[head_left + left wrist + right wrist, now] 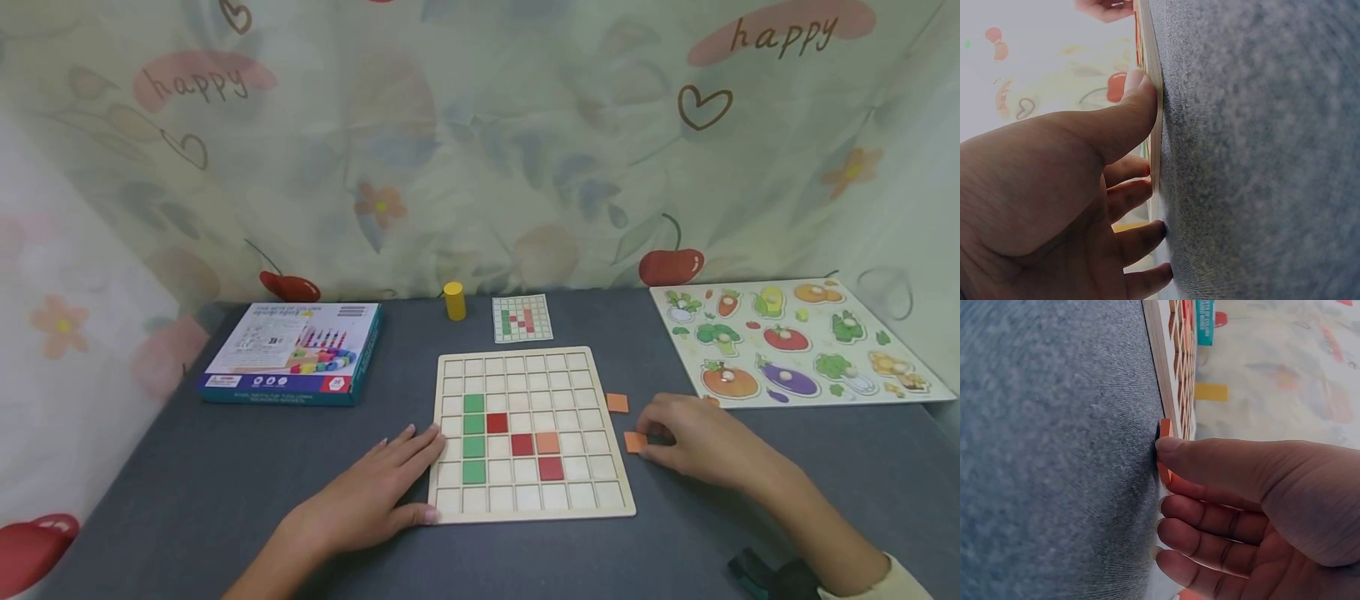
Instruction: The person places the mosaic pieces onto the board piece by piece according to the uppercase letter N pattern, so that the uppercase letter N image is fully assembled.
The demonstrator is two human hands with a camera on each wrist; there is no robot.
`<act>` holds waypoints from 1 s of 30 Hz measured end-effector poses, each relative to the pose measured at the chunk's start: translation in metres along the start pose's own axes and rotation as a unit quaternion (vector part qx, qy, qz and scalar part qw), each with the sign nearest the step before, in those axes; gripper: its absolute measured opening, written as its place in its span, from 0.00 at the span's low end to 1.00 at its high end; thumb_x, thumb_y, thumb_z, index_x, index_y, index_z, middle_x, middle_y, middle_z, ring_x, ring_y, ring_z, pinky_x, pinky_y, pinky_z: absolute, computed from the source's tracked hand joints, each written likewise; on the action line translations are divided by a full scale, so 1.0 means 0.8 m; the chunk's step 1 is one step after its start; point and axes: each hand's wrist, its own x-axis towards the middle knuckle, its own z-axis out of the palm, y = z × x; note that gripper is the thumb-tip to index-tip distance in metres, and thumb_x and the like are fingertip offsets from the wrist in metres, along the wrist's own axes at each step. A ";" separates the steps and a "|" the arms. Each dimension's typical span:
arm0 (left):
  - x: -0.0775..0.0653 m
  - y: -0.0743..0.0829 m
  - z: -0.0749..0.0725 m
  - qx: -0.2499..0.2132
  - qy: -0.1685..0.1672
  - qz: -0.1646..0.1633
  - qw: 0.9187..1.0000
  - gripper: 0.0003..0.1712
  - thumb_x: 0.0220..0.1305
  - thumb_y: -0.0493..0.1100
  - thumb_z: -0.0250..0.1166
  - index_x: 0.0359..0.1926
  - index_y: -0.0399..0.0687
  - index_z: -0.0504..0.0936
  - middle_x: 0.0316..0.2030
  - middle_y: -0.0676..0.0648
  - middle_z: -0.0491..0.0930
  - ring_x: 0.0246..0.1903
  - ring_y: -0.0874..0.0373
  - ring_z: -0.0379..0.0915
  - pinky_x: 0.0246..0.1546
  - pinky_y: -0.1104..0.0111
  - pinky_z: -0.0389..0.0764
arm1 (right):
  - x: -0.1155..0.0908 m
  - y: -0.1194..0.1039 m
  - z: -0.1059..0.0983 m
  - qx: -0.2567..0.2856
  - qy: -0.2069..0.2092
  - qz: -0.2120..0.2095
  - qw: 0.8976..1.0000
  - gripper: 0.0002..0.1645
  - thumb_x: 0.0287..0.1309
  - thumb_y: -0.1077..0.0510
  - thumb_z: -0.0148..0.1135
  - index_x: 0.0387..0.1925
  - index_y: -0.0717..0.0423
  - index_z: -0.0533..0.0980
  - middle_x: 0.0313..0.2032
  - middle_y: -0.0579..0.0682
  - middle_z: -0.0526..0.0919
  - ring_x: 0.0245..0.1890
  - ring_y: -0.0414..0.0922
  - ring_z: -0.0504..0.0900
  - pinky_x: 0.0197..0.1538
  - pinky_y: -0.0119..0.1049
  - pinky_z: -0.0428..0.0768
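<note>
A wooden grid board (517, 504) lies flat on the table. In it sit a column of several green tiles (474, 447), three red tiles (522, 445) on a diagonal and one orange tile (547, 442). Along the board's left edge rests my left hand (367, 496), its fingers and thumb spread and touching the rim. To the board's right, my right hand (693, 437) pinches an orange square tile (1165, 428) between thumb and index finger, down at the table surface. Another orange tile (617, 403) lies beside the board's right edge, just beyond that hand.
Behind the board stand a small pattern card (522, 318) lying flat and an upright yellow cylinder (454, 301). A boxed toy set (292, 354) lies at the left. The vegetable picture board (795, 342) is at the right, close beyond my right hand. A patterned curtain backs the table.
</note>
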 end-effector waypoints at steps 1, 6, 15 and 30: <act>0.000 0.000 0.000 0.000 0.000 0.000 1.000 0.51 0.63 0.69 0.61 0.80 0.56 0.53 0.78 0.52 0.51 0.76 0.45 0.42 0.70 0.41 0.51 | 0.001 0.000 -0.001 0.000 0.000 0.000 1.000 0.10 0.50 0.56 0.78 0.32 0.46 0.82 0.29 0.38 0.75 0.29 0.37 0.72 0.34 0.38 0.76; 0.000 0.000 -0.001 -0.001 -0.001 0.001 1.000 0.51 0.63 0.68 0.62 0.80 0.55 0.54 0.78 0.52 0.51 0.76 0.45 0.42 0.70 0.41 0.51 | 0.007 -0.003 -0.003 0.002 0.001 -0.005 1.000 0.09 0.51 0.55 0.78 0.32 0.45 0.82 0.30 0.38 0.76 0.31 0.38 0.73 0.36 0.39 0.78; 0.001 0.000 -0.001 0.004 -0.005 -0.003 1.000 0.51 0.63 0.68 0.61 0.80 0.56 0.53 0.78 0.52 0.51 0.76 0.45 0.42 0.70 0.41 0.51 | 0.030 -0.022 -0.002 -0.002 -0.003 -0.019 1.000 0.10 0.52 0.53 0.78 0.28 0.45 0.81 0.26 0.39 0.72 0.26 0.36 0.69 0.30 0.35 0.71; -0.001 -0.001 -0.001 0.004 0.003 0.005 1.000 0.51 0.64 0.68 0.61 0.80 0.55 0.54 0.78 0.51 0.51 0.76 0.45 0.42 0.70 0.41 0.51 | 0.073 -0.049 0.012 0.038 0.000 -0.048 0.998 0.06 0.52 0.60 0.74 0.30 0.51 0.82 0.23 0.38 0.75 0.27 0.38 0.70 0.32 0.36 0.71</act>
